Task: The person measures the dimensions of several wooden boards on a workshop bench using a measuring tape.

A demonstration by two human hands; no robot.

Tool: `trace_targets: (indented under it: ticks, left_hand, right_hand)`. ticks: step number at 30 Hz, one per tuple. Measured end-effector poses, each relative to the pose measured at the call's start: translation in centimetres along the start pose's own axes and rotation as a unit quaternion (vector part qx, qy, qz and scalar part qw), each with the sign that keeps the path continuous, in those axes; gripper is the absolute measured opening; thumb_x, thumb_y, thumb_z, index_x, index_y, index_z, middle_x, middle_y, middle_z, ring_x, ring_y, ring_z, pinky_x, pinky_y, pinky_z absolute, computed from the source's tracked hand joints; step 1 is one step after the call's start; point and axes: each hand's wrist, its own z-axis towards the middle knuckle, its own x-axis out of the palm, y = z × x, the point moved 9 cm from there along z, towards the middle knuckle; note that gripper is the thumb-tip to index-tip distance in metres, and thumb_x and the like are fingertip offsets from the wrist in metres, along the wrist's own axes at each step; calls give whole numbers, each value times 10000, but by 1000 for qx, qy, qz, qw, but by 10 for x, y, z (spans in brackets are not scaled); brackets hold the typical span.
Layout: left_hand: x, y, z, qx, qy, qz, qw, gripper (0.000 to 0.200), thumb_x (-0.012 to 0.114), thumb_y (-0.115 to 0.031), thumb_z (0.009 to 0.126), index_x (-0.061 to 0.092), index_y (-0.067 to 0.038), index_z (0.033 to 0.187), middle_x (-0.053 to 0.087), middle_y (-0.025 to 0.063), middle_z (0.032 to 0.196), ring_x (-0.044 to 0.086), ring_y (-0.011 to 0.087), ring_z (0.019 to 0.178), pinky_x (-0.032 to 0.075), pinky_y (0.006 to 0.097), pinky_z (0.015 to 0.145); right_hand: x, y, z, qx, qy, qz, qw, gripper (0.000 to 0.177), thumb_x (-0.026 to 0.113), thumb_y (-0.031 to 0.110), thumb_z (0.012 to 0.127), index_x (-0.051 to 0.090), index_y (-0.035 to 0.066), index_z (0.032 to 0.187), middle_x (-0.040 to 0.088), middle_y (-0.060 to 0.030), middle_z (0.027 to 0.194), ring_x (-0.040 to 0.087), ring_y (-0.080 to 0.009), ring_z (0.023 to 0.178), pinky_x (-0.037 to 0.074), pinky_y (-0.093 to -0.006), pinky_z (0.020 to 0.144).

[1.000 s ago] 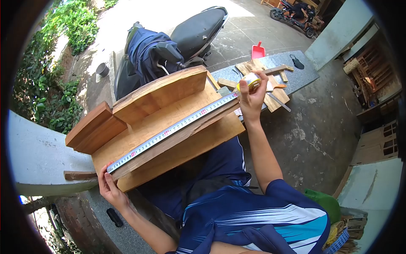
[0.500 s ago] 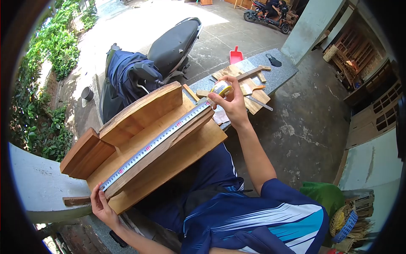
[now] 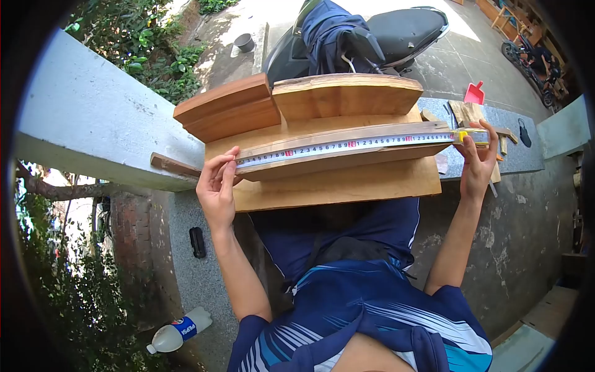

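A tape measure (image 3: 474,137) with a yellow and clear case sits between the fingers of my right hand (image 3: 476,162), by the right end of a long wooden bar (image 3: 347,159). Its printed blade (image 3: 322,148) is pulled out along the bar's upper face. At the left end, my left hand (image 3: 217,189) pinches the blade's end against the bar; the tip is hidden by the fingers. The bar lies over a wide wooden board (image 3: 334,192) above my lap. Behind it, a darker wood block (image 3: 229,111) and a longer curved-top wood piece (image 3: 347,99) stand on the board.
A white pillar (image 3: 111,111) rises close on the left. A stone bench (image 3: 527,149) at right carries wood offcuts and a red dustpan (image 3: 474,93). A motorbike (image 3: 403,34) stands ahead. A Pepsi bottle (image 3: 183,330) and a black object (image 3: 197,242) are at lower left.
My view has swung left and down, so the board now appears nearly level. Both hands stay at the two ends of the bar, with the tape still stretched along it.
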Motion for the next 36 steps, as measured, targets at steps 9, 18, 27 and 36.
trace_targets:
  ticks: [9,18,27,36]
  left_hand:
    - [-1,4,-9,16,-9,-16,1000,173,600,-40,975,623,-23,1145,654,155,1252,655,193,1096,582,290,843]
    - [2,9,-5,16,24,-21,999,314,594,-29,963,597,16,1274,624,156,1302,638,224,1145,557,302,883]
    - [-4,7,-11,16,-63,73,995,263,578,-164,1013,693,-37,1213,711,71,1135,636,106,978,547,246,807]
    - [-8,29,-6,-67,-109,-19,992,249,623,-192,967,707,-37,1142,692,54,1109,634,122,980,518,286,849]
  right_hand:
    - [-2,-6,3,-5,14,15,1000,481,693,118,933,475,80,1360,588,-129,1269,633,-184,1070,559,-338,907]
    - [-2,-10,12,11,7,-15,1000,431,668,148,961,486,79,1346,613,-107,1241,594,-148,1091,488,-319,951]
    - [8,-4,22,1,-1,-11,1000,421,691,115,938,520,71,1320,627,-70,1134,600,-138,1055,471,-292,930]
    - [14,11,19,2,-15,-15,1000,421,759,85,860,515,74,1203,653,-45,929,624,-87,850,503,-241,745]
